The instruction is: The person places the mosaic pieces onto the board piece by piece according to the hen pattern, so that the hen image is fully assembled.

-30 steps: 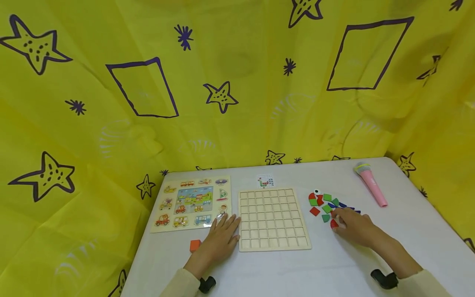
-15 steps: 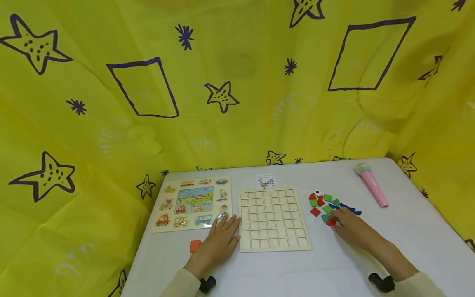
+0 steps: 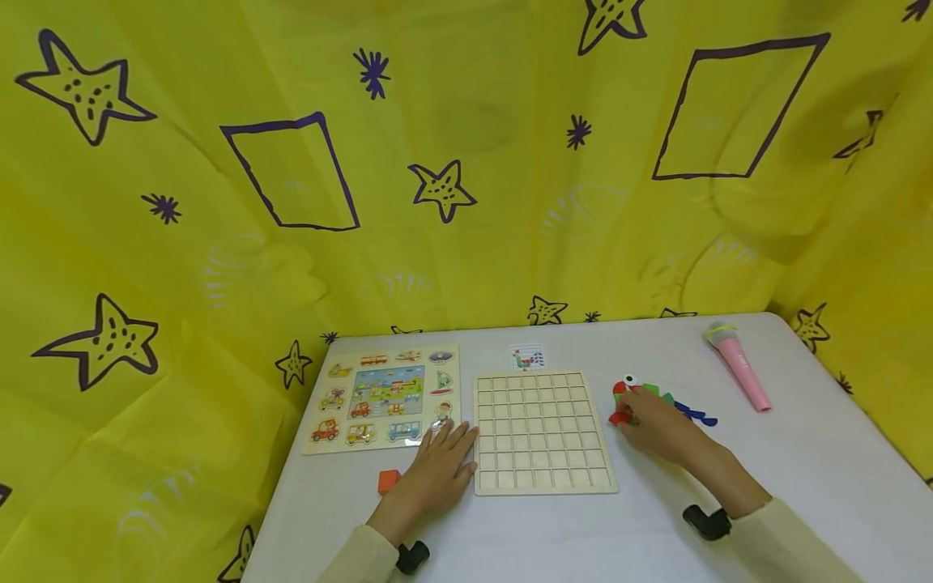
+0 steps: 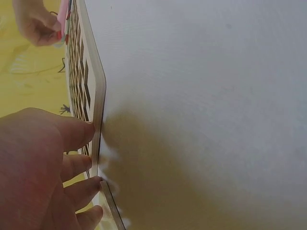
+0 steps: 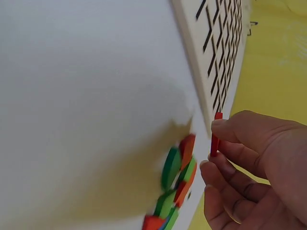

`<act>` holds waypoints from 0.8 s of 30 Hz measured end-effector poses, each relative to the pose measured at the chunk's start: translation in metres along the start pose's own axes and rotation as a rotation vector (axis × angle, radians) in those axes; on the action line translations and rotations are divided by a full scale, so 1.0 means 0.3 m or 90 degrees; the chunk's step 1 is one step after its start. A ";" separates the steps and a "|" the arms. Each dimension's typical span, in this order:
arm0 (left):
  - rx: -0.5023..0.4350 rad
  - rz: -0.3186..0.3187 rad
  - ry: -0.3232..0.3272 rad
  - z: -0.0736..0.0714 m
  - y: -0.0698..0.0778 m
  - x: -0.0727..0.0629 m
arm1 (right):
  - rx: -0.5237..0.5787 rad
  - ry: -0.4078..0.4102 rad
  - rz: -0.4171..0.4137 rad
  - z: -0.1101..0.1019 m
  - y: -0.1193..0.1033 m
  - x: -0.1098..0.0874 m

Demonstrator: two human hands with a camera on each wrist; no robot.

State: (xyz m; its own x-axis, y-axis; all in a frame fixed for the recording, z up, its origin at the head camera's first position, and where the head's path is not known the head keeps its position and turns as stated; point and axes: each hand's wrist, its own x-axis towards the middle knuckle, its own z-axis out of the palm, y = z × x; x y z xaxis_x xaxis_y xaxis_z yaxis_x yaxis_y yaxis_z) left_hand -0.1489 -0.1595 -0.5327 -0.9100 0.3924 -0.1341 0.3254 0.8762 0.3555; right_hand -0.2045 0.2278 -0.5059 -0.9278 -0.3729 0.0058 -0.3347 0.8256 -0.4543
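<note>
My left hand (image 3: 435,479) rests at the left edge of a pale wooden grid board (image 3: 543,433), fingers spread and fairly straight. In the left wrist view its thumb and fingertips touch the board's side. My right hand (image 3: 659,425) is over the small coloured pieces to the right of the board. Between thumb and fingers it pinches a thin red piece (image 5: 216,136), raised off the table near the board's corner in the right wrist view. Red, green and blue flat pieces lie below it, including a green piece (image 5: 171,167); the hand hides several in the head view.
A picture card (image 3: 527,357) lies behind the grid board. To the left are a vehicle picture puzzle (image 3: 311,421) and an orange-red cube (image 3: 389,482). A pink toy microphone (image 3: 743,368) lies at the back right. Yellow cloth (image 3: 466,267) hangs behind the table.
My right hand has picked up a red piece from the pile's near side and moved left with it toward the grid board. The left hand stays at the board's edge.
</note>
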 end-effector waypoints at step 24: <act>-0.005 -0.004 0.010 0.000 0.000 -0.004 | 0.039 0.018 -0.110 0.226 -0.316 0.373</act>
State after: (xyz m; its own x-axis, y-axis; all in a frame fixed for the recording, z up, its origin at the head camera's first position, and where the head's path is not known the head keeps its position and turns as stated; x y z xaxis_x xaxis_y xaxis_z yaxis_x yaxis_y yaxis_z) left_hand -0.1477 -0.1599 -0.5324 -0.9157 0.3827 -0.1223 0.3177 0.8761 0.3626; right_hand -0.2655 0.0791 -0.5226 -0.8618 -0.4943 0.1136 -0.4800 0.7225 -0.4976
